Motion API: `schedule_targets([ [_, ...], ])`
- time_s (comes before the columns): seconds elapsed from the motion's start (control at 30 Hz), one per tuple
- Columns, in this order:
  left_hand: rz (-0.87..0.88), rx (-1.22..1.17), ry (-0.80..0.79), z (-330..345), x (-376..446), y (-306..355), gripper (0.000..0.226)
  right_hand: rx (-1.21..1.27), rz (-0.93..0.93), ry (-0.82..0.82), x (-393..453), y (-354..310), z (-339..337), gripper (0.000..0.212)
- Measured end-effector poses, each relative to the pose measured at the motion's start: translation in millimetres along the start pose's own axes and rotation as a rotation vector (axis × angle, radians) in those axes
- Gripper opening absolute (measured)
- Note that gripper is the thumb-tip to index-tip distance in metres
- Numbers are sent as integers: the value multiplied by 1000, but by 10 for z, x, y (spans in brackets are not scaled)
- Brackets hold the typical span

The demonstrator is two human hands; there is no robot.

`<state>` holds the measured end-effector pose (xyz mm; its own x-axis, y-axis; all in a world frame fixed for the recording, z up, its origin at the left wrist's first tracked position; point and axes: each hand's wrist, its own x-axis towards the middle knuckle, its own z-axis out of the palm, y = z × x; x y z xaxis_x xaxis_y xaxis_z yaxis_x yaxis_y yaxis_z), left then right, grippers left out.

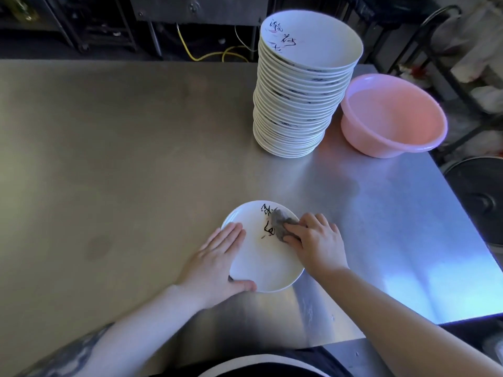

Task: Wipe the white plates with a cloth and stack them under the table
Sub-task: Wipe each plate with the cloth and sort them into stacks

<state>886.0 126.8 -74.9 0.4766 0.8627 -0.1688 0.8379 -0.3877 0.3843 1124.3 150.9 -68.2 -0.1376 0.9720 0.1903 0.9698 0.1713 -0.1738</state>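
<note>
Head view: white plate (265, 263) flat on steel table (122, 159), near front edge. Left hand (217, 263) lies on plate's left rim, fingers straight, thumb at the near rim. Right hand (315, 240) presses grey cloth (280, 223) onto plate's far right part over black lettering, fingers curled on cloth. Tall plate stack (299, 104) far right, pink basin (392, 115) just beside it.

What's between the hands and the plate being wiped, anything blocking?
Nothing blocks. The left hand lies flat on the plate at its left rim, thumb at the near edge. The right hand presses a grey cloth onto the plate's far-right part; only that cloth lies between the right hand and the plate.
</note>
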Motion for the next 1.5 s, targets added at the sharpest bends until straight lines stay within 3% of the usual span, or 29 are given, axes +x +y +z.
schedule_targets([
  [0.03,-23,-25,29,38,-58,77,116,4,4,0,-11,-12,5,3],
  [0.17,-48,-169,68,-95,-24,79,104,1,-50,-15,221,-76,78,28],
  [0.27,123,-150,-100,-319,194,-83,105,70,-107,-73,354,-82,63,21],
  [0.37,144,-30,-247,-339,300,-169,111,121,-123,-103,403,-81,42,21],
  [0.57,21,4,-67,-105,111,25,112,175,65,-80,48,40,26,16],
  [0.7,-71,-105,96,35,-72,269,105,153,47,-142,13,60,-12,12],
  [0.77,-20,-165,43,-82,18,175,98,161,-2,-204,180,51,-22,14],
  [0.87,129,-116,-132,-301,215,-37,106,203,-57,-252,384,45,-32,16],
  [0.97,116,-37,-249,-314,261,-160,109,202,-50,-278,407,44,-43,17],
  [1.13,31,-24,-80,-95,133,-16,119,205,56,-133,-118,33,-74,13],
  [1.3,-119,-98,124,128,-50,283,115,209,-64,-124,-288,18,-51,17],
  [1.37,-79,-141,124,42,-24,216,108,208,-91,-121,-82,101,-35,17],
  [1.5,44,-169,-46,-149,92,-93,113,239,-95,-182,193,193,-11,14],
])
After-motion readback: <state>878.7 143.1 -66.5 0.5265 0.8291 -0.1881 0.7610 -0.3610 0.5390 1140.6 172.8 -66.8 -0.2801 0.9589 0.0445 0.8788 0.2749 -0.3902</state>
